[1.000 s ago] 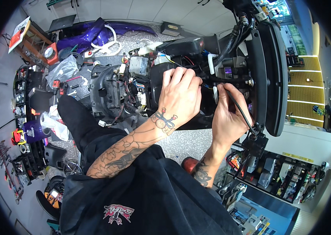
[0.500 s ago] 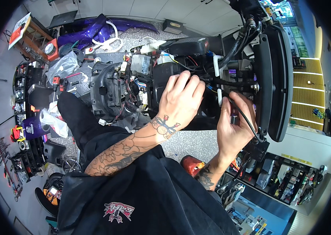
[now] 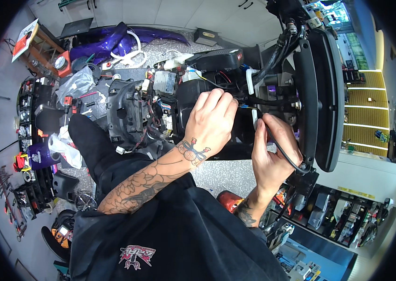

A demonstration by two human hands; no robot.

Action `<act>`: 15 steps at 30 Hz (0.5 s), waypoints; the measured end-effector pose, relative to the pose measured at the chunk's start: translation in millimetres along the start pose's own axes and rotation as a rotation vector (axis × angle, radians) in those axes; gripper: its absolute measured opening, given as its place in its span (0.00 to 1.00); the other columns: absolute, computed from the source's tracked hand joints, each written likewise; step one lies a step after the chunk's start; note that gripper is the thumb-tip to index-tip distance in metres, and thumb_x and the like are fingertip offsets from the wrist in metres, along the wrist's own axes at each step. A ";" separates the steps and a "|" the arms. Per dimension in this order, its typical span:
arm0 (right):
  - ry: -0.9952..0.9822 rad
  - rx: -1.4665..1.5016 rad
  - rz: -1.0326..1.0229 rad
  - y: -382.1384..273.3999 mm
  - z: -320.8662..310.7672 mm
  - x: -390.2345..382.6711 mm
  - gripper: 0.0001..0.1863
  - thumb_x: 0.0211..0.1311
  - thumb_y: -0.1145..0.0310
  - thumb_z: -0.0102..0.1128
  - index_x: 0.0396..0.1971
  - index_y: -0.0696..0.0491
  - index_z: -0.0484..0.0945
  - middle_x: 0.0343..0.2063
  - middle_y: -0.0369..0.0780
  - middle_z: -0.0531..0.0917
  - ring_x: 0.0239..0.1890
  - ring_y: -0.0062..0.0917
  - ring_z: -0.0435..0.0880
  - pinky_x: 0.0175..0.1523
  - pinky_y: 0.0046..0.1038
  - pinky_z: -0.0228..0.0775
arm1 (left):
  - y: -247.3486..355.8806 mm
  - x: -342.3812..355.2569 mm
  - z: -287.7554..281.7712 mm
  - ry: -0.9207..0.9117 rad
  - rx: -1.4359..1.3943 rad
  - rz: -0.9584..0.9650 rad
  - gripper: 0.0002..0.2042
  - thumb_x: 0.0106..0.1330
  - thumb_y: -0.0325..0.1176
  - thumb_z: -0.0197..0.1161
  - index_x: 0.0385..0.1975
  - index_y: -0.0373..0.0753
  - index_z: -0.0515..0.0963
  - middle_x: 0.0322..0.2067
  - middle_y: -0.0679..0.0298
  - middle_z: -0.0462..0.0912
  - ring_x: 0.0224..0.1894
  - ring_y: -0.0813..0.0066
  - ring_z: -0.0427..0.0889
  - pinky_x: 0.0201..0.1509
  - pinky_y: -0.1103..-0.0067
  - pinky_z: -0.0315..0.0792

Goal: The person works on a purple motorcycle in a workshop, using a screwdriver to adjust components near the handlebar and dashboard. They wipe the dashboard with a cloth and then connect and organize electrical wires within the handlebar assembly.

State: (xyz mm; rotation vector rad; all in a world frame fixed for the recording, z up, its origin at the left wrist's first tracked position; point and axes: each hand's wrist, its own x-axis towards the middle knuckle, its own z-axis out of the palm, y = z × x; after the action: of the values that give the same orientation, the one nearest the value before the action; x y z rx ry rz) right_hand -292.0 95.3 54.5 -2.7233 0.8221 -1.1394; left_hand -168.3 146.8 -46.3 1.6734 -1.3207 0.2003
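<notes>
A partly stripped scooter [image 3: 193,93], with wiring and black plastic parts exposed, lies in front of me. My left hand [image 3: 212,114] reaches over its dark middle section, fingers curled down and together. Their tips are hidden, so what they hold, if anything, does not show. To its right, my right hand [image 3: 276,152] pinches a black cable [image 3: 280,149] between thumb and fingers. That cable runs down along the palm toward a fitting at the long black part [image 3: 308,103]. Close to the right fingertips is a white bracket-like piece [image 3: 254,118], and thin blue and yellow wires [image 3: 245,106] lie between the hands.
Purple body panels [image 3: 109,47] lie on the speckled floor at the far left. A clear plastic bag [image 3: 77,84] and a red-and-black power tool [image 3: 69,102] sit near my leg. Tool racks [image 3: 34,168] line the left side; a stocked shelf [image 3: 343,215] stands at lower right.
The view has shifted slightly, so scooter and hands appear a little farther left. The right hand keeps its pinch on the cable; the left stays curled over the same area.
</notes>
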 end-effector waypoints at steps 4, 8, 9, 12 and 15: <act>-0.053 0.001 0.134 -3.4 -3.1 -0.6 0.09 0.63 0.84 0.75 0.42 0.62 0.90 0.39 0.46 0.93 0.39 0.30 0.93 0.45 0.26 0.84 | 0.3 0.2 -0.7 0.026 -0.054 -0.052 0.15 0.57 0.23 0.70 0.46 0.34 0.84 0.44 0.59 0.81 0.54 0.55 0.79 0.58 0.63 0.74; 0.004 0.161 0.151 -3.3 5.8 -2.1 0.07 0.65 0.85 0.73 0.42 0.62 0.90 0.41 0.45 0.93 0.39 0.28 0.93 0.42 0.23 0.83 | -1.0 -0.8 2.1 0.045 -0.100 -0.073 0.15 0.58 0.22 0.70 0.46 0.34 0.84 0.44 0.59 0.80 0.54 0.55 0.78 0.58 0.63 0.74; -0.014 0.145 0.139 -2.6 6.7 -1.9 0.08 0.67 0.84 0.72 0.44 0.63 0.90 0.42 0.44 0.94 0.37 0.22 0.91 0.39 0.21 0.82 | -1.3 -1.4 2.6 0.039 -0.109 -0.084 0.14 0.58 0.22 0.70 0.46 0.34 0.84 0.44 0.59 0.80 0.54 0.55 0.78 0.58 0.63 0.74; 0.013 0.212 0.389 -5.9 7.7 -7.5 0.08 0.70 0.82 0.72 0.47 0.62 0.89 0.43 0.43 0.94 0.34 0.16 0.90 0.35 0.17 0.79 | -2.0 -2.6 3.3 0.026 -0.096 -0.062 0.16 0.54 0.26 0.68 0.44 0.30 0.83 0.46 0.56 0.79 0.57 0.56 0.76 0.62 0.64 0.73; 0.021 0.272 0.433 -6.8 4.4 -9.1 0.11 0.73 0.81 0.70 0.52 0.62 0.85 0.45 0.42 0.93 0.30 0.12 0.86 0.30 0.13 0.74 | -1.9 -3.0 3.5 0.025 -0.090 -0.064 0.17 0.54 0.26 0.68 0.44 0.30 0.83 0.46 0.56 0.79 0.56 0.56 0.76 0.64 0.64 0.73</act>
State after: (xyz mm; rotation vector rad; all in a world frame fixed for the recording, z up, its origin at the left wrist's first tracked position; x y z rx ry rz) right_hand -291.3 105.1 47.3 -2.1771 1.0979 -1.0890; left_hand -169.4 146.1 -51.1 1.6295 -1.2374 0.1221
